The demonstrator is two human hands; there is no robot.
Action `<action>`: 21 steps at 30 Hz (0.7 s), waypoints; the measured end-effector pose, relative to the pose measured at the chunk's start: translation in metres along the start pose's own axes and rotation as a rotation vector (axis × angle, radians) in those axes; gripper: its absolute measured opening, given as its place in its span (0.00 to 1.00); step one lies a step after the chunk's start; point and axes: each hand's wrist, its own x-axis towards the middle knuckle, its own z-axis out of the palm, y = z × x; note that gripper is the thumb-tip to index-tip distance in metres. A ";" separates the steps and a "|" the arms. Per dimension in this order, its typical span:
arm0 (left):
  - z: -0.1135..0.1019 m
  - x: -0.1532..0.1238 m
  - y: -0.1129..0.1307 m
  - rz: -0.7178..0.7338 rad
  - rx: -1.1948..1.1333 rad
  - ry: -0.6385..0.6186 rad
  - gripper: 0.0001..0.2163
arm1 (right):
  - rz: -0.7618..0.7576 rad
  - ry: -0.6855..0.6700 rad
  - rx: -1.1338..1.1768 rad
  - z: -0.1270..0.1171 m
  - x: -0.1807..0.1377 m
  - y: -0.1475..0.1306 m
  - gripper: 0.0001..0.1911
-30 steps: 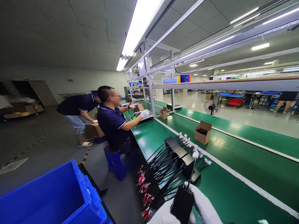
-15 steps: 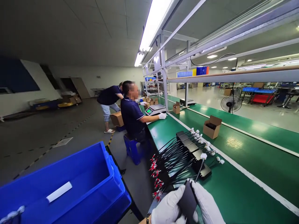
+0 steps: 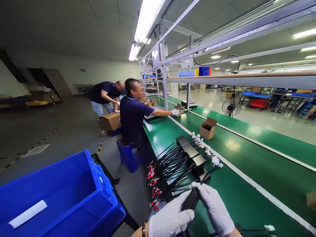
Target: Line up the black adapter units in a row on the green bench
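Observation:
Both my hands wear white gloves and hold one black finned box (image 3: 190, 199) with a cable at the bottom of the view. My left hand (image 3: 170, 217) grips its near end; my right hand (image 3: 215, 208) wraps its far side. Just beyond lies a row of several like black boxes (image 3: 190, 153) on the green bench (image 3: 234, 197). Their black cables fan out, ending in red terminals (image 3: 152, 184) on the left and white plugs (image 3: 206, 148) on the right.
A blue bin (image 3: 61, 197) with a white strip inside stands at my lower left. A seated person (image 3: 133, 115) reaches across the bench toward a small carton (image 3: 178, 108); another person (image 3: 105, 93) bends over a carton (image 3: 110, 121). An open carton (image 3: 207, 128) and a fan (image 3: 230, 107) lie farther right.
I have turned the black box so its finned edge faces up and its cable now lies low. The seated person stretched an arm farther over the bench. My view swung slightly.

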 end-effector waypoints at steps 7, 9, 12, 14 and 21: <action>0.004 0.007 0.019 0.174 -0.055 -0.136 0.35 | 0.003 0.026 0.025 -0.008 0.002 0.005 0.19; 0.003 0.012 0.017 0.171 -0.092 -0.148 0.35 | 0.016 0.045 0.034 -0.011 0.004 0.009 0.20; -0.001 0.020 0.014 0.154 -0.114 -0.126 0.35 | 0.030 0.076 0.048 -0.015 0.010 0.012 0.20; -0.003 0.024 0.013 0.127 -0.101 -0.091 0.36 | 0.041 0.094 0.036 -0.017 0.014 0.013 0.20; -0.014 0.034 0.003 0.039 -0.014 0.005 0.35 | 0.093 0.132 0.007 -0.021 0.025 0.018 0.19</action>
